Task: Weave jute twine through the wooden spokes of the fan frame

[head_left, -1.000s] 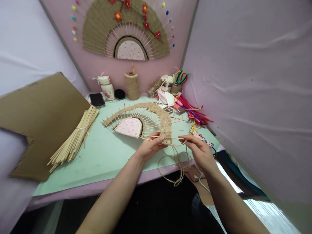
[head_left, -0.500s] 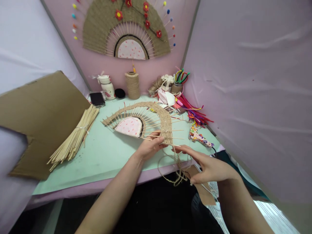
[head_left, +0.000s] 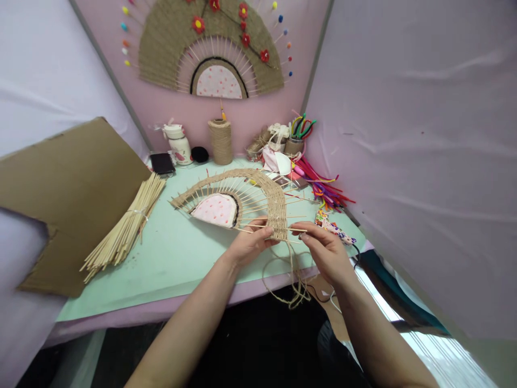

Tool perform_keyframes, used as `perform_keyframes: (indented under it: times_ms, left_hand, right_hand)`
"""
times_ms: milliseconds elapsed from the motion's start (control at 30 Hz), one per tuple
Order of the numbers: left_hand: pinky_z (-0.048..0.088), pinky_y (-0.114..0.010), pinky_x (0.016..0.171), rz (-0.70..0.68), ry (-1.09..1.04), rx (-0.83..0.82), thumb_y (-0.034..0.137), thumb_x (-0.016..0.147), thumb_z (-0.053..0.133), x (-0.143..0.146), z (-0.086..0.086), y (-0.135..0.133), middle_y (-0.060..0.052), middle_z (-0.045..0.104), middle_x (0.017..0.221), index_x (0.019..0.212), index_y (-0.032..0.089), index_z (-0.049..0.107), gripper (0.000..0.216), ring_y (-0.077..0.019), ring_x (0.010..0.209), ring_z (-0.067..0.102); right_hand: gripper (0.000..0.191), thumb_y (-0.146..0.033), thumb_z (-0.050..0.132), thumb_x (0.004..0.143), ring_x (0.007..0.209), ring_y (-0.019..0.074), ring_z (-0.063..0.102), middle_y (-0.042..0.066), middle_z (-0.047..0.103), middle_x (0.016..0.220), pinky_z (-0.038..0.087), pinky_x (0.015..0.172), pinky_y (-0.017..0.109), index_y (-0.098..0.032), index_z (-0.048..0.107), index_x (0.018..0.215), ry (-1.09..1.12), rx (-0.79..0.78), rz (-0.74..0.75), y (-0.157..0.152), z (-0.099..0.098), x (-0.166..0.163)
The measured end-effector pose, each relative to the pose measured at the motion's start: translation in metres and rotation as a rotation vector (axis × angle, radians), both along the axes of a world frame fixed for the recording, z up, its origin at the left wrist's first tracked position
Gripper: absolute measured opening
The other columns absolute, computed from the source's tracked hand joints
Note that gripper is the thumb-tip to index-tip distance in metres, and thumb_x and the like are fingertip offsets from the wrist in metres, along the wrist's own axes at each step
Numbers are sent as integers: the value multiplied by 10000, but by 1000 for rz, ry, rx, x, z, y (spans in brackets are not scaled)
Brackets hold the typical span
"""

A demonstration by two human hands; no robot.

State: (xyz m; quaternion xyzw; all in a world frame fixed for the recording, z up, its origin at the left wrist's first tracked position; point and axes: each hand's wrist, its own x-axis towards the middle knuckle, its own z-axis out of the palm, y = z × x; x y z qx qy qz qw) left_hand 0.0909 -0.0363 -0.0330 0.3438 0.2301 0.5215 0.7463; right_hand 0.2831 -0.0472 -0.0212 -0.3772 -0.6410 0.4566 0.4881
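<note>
A half-woven fan (head_left: pixel 276 202) of thin sticks and twine, with a pink-dotted half-round centre (head_left: pixel 216 210), stands tilted on the table. My left hand (head_left: pixel 254 237) grips its lower right corner, thumb in front and fingers partly hidden behind. Just right of the woven band, my right hand (head_left: pixel 325 245) pinches the protruding end of a thin stick (head_left: pixel 298 230) between thumb and fingers. Loose twine (head_left: pixel 291 275) hangs in loops from that corner, over the table's front edge.
A stick bundle (head_left: pixel 125 226) and cardboard (head_left: pixel 76 210) lie left. Behind stand a bottle (head_left: pixel 177 144), a twine spool (head_left: pixel 220 143) and a tin of scissors (head_left: pixel 297 141). Pipe cleaners (head_left: pixel 323 186) and a patterned glue gun (head_left: pixel 335 226) are right. A finished fan (head_left: pixel 161 54) hangs behind.
My right hand has risen from beside the hanging twine to the fan's stick ends, and its spread fingers have closed on one stick. My left hand and the fan have hardly moved.
</note>
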Motion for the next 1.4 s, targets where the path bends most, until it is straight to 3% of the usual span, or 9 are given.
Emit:
perform_keyframes:
  times_ms: [267,467,700,767,867,933,1000,1100,1400]
  left_hand:
    - [485,-296,772,1,8,-1,243,697,785,0,-3,0,-65,707,966,980,170,707,303,-163,853,640]
    - [478,-303,770,0,15,-17,257,663,812,1,-2,0,-60,704,965,975,169,709,340,-166,844,641]
    - [475,-319,777,9,21,-28,257,664,806,1,-2,0,-67,707,966,977,169,704,341,-179,846,646]
    - [481,-328,783,15,23,-27,257,653,813,2,-2,-1,-68,708,955,971,165,702,349,-184,846,647]
    - [489,-326,787,16,26,-3,265,660,812,2,-2,-1,-69,706,952,970,159,701,345,-180,853,644]
    - [492,-314,782,13,35,3,265,678,800,2,-3,0,-68,706,957,982,162,701,336,-171,852,643]
    - [492,-300,771,15,48,-10,263,681,798,2,-3,0,-62,707,950,988,167,701,337,-161,839,643]
    - [491,-292,763,28,60,-19,261,672,803,2,-4,1,-55,706,943,987,173,701,343,-155,829,643]
    - [490,-299,765,30,67,3,271,680,794,2,-5,1,-70,715,952,992,168,706,340,-168,832,650]
  right_hand:
    - [162,-264,615,834,978,188,630,28,692,1008,477,916,362,-245,659,989,109,-127,-5,3,-4,-4]
    - [208,-220,600,825,1044,197,601,56,652,1058,480,901,380,-252,518,1014,266,-24,-56,-5,0,-15]
    - [193,-237,562,842,1039,212,606,72,655,1045,506,802,348,-247,472,1013,203,-42,-162,-6,-3,-12]
    - [189,-278,577,842,1020,208,611,72,648,1064,520,789,344,-245,481,1001,203,-106,-127,-10,-3,-8]
    - [237,-358,622,824,907,194,642,55,651,1027,550,753,356,-246,489,984,229,-275,44,-25,-4,-7]
    - [260,-388,652,808,754,167,640,31,653,917,550,627,309,-241,488,945,254,-376,110,-37,-4,-10]
    - [253,-400,652,815,562,114,562,0,630,776,460,460,225,-233,497,923,253,-416,84,-48,-5,-14]
    - [224,-405,616,850,455,73,429,-29,567,653,337,394,192,-215,557,953,167,-323,-15,-55,-7,-19]
    - [152,-330,581,869,588,121,513,-4,578,676,416,535,240,-206,656,913,-131,-1,-142,-51,-9,-17]
